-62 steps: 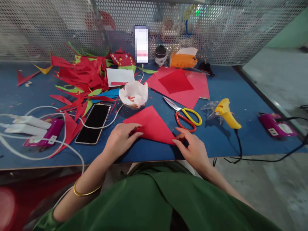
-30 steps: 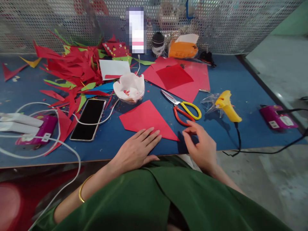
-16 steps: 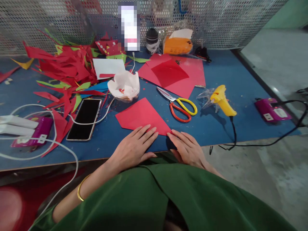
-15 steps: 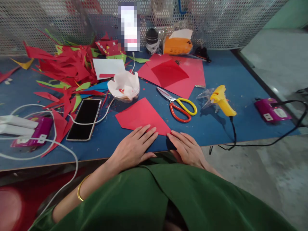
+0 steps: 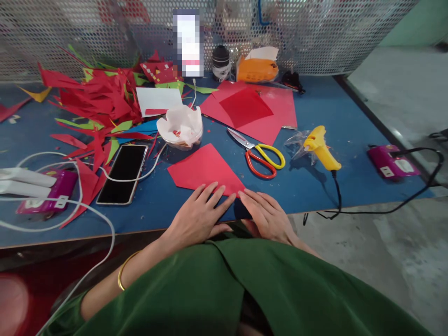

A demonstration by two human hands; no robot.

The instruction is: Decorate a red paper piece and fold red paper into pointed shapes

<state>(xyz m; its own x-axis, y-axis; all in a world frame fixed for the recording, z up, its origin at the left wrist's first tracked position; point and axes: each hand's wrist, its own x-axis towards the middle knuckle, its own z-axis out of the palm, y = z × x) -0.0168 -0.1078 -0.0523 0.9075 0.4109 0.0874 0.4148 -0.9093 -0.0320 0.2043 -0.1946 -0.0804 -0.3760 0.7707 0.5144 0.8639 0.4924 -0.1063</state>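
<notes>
A folded red paper (image 5: 206, 168) lies flat on the blue table (image 5: 161, 205) near its front edge. My left hand (image 5: 198, 212) rests palm down with fingers spread, its fingertips on the paper's lower edge. At the paper's right corner, the fingertips of my right hand (image 5: 268, 214) press down, the fingers stretched out. Scissors (image 5: 254, 151) with one red and one yellow handle lie beyond my right hand, blades partly apart. More red sheets (image 5: 259, 112) are spread behind them.
Left: a dark phone (image 5: 124, 172), white cable, purple power strip (image 5: 49, 191) and red and green scraps (image 5: 101, 93). Centre: a white-lined cup (image 5: 182, 126). Right: a yellow glue gun (image 5: 322, 147) and purple box (image 5: 392, 161). A mesh panel (image 5: 315, 32) stands behind.
My left hand's fingers have spread a little, the index fingertip shifting right along the paper's edge. My right hand has shifted slightly left. The paper has hardly moved.
</notes>
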